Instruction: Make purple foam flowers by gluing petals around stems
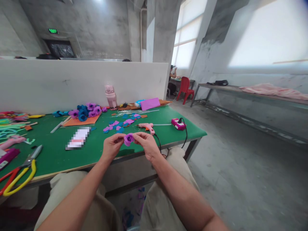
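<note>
Between my two hands is a small purple paper flower (128, 139), held just above the table's front edge. My left hand (112, 146) pinches its left side with the fingers closed. On its right side, my right hand (146, 144) grips a petal between thumb and finger. A pink glue gun (147, 127) lies on the table just beyond my right hand, a clear glue stick at its back. Loose purple and blue petals (120, 124) are scattered past my hands. Finished purple and blue flowers (86, 111) rest in a pile on an orange sheet (83, 120).
The green table (57, 160) carries large scissors (26, 166) at left, a blurred-out phone-like item (79, 138), and a magenta power box (178, 124) with a black cord at right. A white partition (79, 83) stands behind. Farther off is a red chair (185, 88).
</note>
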Tool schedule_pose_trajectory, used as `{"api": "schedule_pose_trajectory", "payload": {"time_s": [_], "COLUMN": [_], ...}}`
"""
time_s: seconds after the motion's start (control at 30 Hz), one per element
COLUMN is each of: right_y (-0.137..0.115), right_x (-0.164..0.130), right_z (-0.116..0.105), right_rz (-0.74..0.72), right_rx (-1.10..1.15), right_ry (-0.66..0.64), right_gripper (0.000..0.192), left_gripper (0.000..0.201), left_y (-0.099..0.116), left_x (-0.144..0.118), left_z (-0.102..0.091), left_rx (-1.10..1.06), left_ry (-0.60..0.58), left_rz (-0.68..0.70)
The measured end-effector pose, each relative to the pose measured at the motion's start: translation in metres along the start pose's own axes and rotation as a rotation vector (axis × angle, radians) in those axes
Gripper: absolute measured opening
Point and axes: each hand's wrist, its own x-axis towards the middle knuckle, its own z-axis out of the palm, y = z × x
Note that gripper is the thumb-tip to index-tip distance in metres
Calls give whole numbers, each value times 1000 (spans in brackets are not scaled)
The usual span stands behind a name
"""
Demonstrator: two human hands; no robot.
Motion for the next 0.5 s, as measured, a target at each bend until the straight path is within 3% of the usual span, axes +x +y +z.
{"api": "schedule_pose_trajectory", "payload": {"time_s": [0.2, 0.5], "right_y": [-2, -2], "right_x": [2, 4], "right_z": [-4, -7], "right_rz": [-17, 66], "right_rx": [-41, -26], "right_ry": [13, -146], "right_gripper": [20, 28], "left_gripper": [12, 13], "left_y": [1, 1], "left_x": [-1, -4], "left_z": [-1, -1], "left_rx": [26, 122], "left_ry": [-2, -45], "left_rz": [29, 69]}}
